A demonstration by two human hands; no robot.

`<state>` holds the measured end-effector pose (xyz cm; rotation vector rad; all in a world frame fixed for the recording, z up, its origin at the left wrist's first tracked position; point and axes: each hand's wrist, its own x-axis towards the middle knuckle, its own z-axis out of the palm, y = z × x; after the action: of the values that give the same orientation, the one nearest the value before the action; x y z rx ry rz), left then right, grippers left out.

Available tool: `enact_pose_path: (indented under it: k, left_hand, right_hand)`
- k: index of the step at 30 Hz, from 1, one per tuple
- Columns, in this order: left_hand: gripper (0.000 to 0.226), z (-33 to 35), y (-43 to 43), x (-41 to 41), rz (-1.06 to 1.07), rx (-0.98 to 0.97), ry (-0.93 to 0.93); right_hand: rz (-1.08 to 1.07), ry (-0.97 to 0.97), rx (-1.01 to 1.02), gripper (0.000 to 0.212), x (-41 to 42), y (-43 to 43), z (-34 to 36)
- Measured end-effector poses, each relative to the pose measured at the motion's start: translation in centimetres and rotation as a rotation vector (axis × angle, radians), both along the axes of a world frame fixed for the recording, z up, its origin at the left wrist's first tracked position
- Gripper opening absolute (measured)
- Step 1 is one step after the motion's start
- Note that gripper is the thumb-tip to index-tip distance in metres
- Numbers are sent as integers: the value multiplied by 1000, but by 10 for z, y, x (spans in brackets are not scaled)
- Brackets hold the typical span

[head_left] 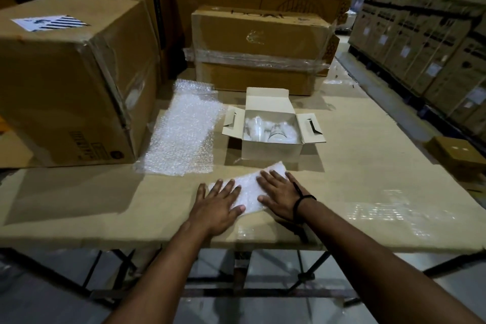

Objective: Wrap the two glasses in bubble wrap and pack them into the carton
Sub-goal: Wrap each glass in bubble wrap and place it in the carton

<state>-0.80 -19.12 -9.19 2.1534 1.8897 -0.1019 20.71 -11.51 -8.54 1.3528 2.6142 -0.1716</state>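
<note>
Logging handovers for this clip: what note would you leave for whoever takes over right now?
Both open: left hand and right hand press flat on a small bubble wrap piece near the table front edge.
The open white carton behind it already holds two glasses amid white padding; whether they are wrapped is unclear.
A larger bubble wrap sheet lies left of the carton.
Left: confirm wrapping, use the small piece, close the carton.

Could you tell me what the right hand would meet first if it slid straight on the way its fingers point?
Probably the front wall of the open white carton, just past the bubble wrap sheet the right hand rests on; depth is unclear.
</note>
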Motion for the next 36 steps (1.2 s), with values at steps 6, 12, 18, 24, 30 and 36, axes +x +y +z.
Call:
enact_pose_path:
  k: [6,12,18,24,30,36]
  left_hand:
    - [67,12,0,-9,61,65,-89]
    - [84,16,3,-10,39,180,-51]
    - [74,16,4,-11,64,151,-64]
    - [14,21,3,4,97,414,-223]
    - [25,19,3,-12,188,471,-549]
    - [44,27,29,-5,48,635,-652]
  right_hand:
    - [-46,18,-118,55,11,1,9]
    - [-15,7,-91,70,5,21,39]
    - [-14,-136,-128,79,5,20,39]
    - [-28,-28,64,51,9,13,37]
    - [-228,392,-101,36,32,12,39]
    - [-296,625,-21,29,44,34,73]
